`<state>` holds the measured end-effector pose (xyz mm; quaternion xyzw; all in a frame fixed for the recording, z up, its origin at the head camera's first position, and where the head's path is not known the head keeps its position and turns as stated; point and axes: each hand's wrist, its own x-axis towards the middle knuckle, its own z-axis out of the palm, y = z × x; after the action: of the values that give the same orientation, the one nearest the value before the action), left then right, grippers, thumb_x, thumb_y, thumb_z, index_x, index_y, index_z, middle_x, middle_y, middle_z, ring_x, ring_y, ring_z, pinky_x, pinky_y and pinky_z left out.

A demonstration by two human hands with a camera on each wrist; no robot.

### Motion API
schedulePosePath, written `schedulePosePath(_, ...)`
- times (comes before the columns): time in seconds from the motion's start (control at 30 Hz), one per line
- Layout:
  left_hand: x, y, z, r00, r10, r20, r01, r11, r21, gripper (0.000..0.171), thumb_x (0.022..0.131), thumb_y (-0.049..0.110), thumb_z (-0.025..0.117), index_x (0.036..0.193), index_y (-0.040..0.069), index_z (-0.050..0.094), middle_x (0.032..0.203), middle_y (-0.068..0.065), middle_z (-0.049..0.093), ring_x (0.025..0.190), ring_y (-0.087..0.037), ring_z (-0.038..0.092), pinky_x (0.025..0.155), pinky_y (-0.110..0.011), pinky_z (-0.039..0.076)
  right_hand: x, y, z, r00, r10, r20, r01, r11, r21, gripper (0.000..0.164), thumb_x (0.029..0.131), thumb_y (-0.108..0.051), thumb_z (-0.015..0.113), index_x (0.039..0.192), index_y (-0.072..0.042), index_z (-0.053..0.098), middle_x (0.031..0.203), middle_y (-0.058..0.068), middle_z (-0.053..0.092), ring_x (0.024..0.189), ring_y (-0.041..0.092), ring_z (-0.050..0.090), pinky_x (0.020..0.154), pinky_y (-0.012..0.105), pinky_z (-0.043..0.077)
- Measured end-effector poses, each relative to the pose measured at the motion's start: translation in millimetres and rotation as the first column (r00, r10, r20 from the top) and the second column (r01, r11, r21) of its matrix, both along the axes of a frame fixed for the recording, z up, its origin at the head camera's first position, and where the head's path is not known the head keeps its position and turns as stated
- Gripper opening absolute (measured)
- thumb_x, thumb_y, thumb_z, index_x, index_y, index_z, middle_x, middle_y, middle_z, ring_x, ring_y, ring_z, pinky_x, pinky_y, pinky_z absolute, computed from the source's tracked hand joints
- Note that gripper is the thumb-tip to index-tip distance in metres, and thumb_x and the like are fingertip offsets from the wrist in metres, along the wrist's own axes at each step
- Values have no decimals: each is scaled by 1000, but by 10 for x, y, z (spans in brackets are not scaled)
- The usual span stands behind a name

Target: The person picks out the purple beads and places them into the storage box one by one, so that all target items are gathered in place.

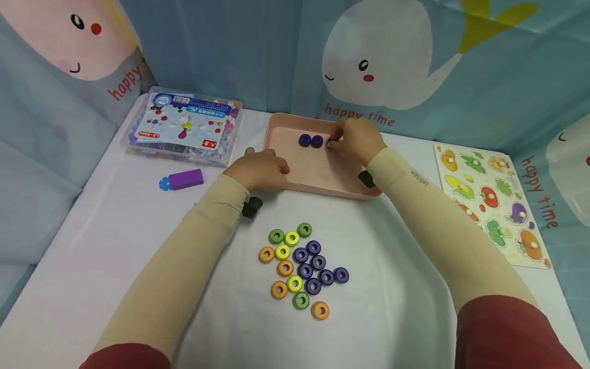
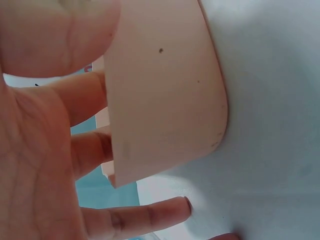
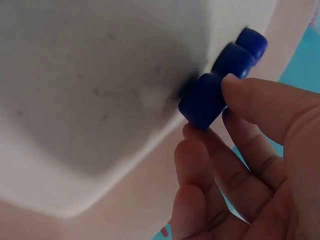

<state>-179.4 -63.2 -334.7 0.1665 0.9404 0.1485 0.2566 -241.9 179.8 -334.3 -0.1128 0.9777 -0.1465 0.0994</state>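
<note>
A shallow pink tray (image 1: 295, 166) lies toward the back of the white table. My left hand (image 1: 260, 171) holds its near left corner, thumb against the outer wall (image 2: 165, 100) and some fingers over the rim. Inside the tray, my right hand (image 1: 361, 141) pinches a dark blue ring bead (image 3: 202, 102) between thumb and fingers. Two more dark blue ring beads (image 1: 311, 140) stand side by side along the far wall, just left of the pinched one. In the right wrist view all three line up in a row.
In front of the tray lie several loose ring beads: dark blue (image 1: 306, 270), orange (image 1: 278, 290), yellow (image 1: 292, 238) and green (image 1: 301, 301). A clear plastic case (image 1: 184, 123) and a purple block (image 1: 186, 179) are at left. A vegetable picture board (image 1: 490, 205) lies at right.
</note>
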Motion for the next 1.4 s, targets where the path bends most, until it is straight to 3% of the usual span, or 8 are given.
schedulePosePath(0.4, 13, 38, -11, 1000, 4, 12, -4, 1000, -3, 49, 85, 32, 56, 133, 23, 65, 134, -7, 54, 115, -35, 39, 98, -51, 40, 3, -10, -97, 999, -28, 29, 26, 997, 66, 26, 94, -41, 68, 108, -20, 68, 107, 0, 70, 92, 21, 58, 82, 45, 49)
schedulePosePath(0.57, 11, 45, -19, 1000, 3, 9, -3, 1000, 0, 49, 86, 32, 56, 133, 22, 65, 133, -7, 54, 115, -35, 39, 97, -51, 41, 115, 38, -18, 999, -19, -46, 19, 1000, 9, 30, 95, -40, 66, 112, -16, 69, 119, 5, 61, 99, 24, 57, 89, 46, 50)
schedulePosePath(0.7, 16, 39, -20, 1000, 9, 3, -9, 1000, -4, 49, 86, 34, 57, 133, 23, 64, 132, -7, 53, 113, -36, 38, 95, -51, 43, 439, 92, 129, 987, 13, -161, -27, 996, -86, 27, 96, -39, 65, 109, -15, 67, 119, 5, 59, 100, 25, 57, 88, 43, 50)
schedulePosePath(0.83, 21, 32, -12, 1000, 15, -7, -15, 1000, -2, 49, 85, 33, 56, 133, 23, 64, 130, -6, 54, 111, -36, 38, 91, -50, 44, 948, 136, 169, 960, 146, -237, -181, 975, -130, 19, 95, -33, 67, 104, -15, 68, 115, 2, 63, 97, 22, 60, 83, 39, 52)
schedulePosePath(0.97, 18, 24, -5, 1000, 8, -6, -8, 1000, 0, 49, 85, 32, 56, 133, 23, 64, 129, -6, 54, 111, -36, 38, 90, -49, 44, 1526, 219, 88, 931, 304, -203, -341, 922, -181, 15, 93, -30, 71, 103, -19, 69, 111, -6, 67, 96, 15, 63, 86, 35, 53)
schedulePosePath(1.1, 9, 14, 9, 1000, 5, -14, -5, 1000, -13, 49, 86, 33, 55, 133, 23, 63, 128, -6, 53, 111, -36, 37, 90, -49, 45, 1992, 339, -59, 906, 395, -151, -422, 866, -267, 12, 89, -32, 77, 97, -28, 69, 106, -15, 68, 101, 7, 63, 92, 33, 51)
schedulePosePath(1.23, 2, 9, 23, 1000, -2, -9, 2, 1000, -19, 49, 86, 32, 55, 134, 23, 63, 128, -6, 53, 112, -36, 37, 91, -50, 44, 2255, 432, -231, 884, 442, -150, -467, 840, -276, 16, 84, -33, 82, 91, -30, 68, 109, -16, 69, 106, 5, 62, 95, 32, 49)
schedulePosePath(1.4, 3, 6, 11, 1000, -10, -8, 10, 1000, -18, 50, 86, 32, 55, 134, 22, 63, 128, -6, 53, 111, -36, 37, 91, -49, 43, 2349, 472, -349, 873, 456, -173, -486, 845, -225, 19, 81, -34, 84, 90, -29, 68, 107, -19, 68, 100, 3, 62, 90, 28, 50)
